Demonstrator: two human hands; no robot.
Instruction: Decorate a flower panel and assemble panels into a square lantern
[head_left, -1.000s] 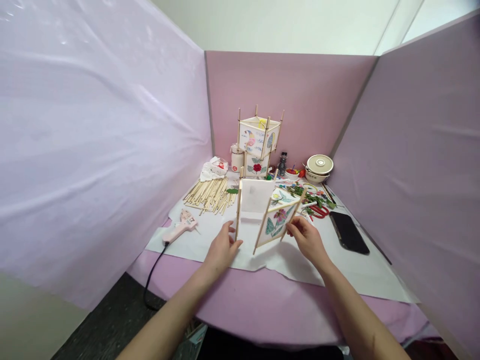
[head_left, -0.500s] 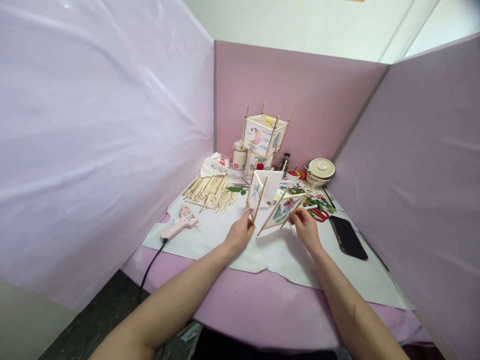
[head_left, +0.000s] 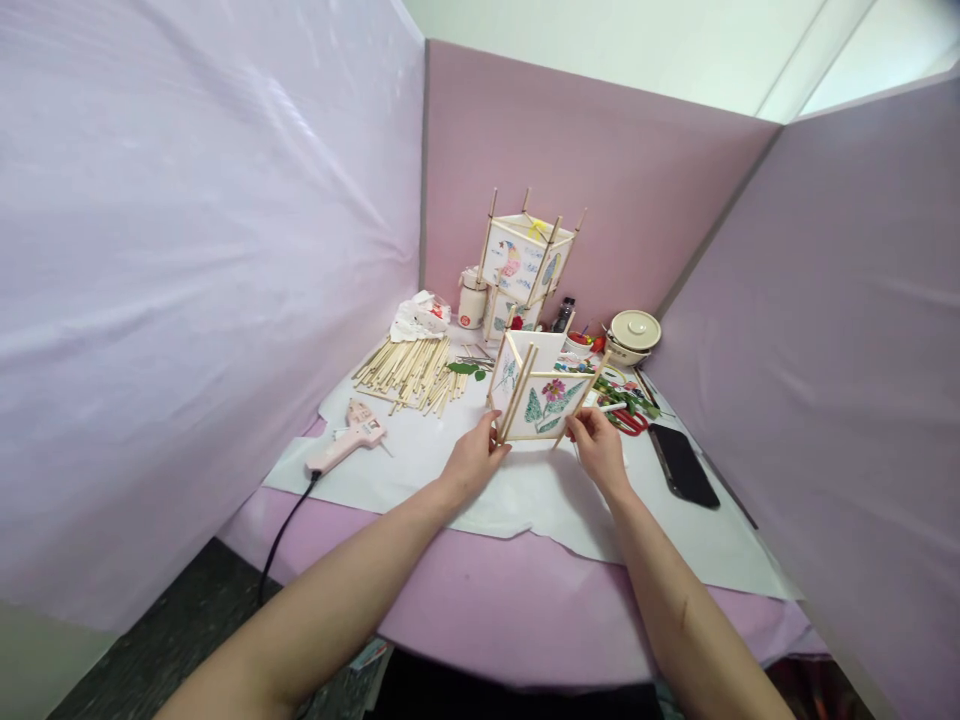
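Note:
My left hand (head_left: 475, 458) is closed on the lower front corner of a stick-framed lantern section (head_left: 507, 376) with white panels. My right hand (head_left: 598, 447) pinches the lower right edge of a stick-framed panel (head_left: 553, 407), which shows a pink flower with green leaves. The left edge of this panel meets the section's front corner stick near my left fingers; whether the two are joined I cannot tell. Behind them stands a tall lantern (head_left: 517, 262) in two tiers, with a crescent moon drawn on its upper tier.
To the left lie a pink glue gun (head_left: 346, 440) with a black cord and a pile of wooden sticks (head_left: 409, 374). On the right are a black phone (head_left: 683, 466), red-handled scissors (head_left: 628, 422) and a lidded bowl (head_left: 634, 332). A white jar (head_left: 471, 300) stands at the back.
My right hand has swung the flower panel leftward and more upright, so its left edge now meets the section's corner stick. The view has also shifted slightly.

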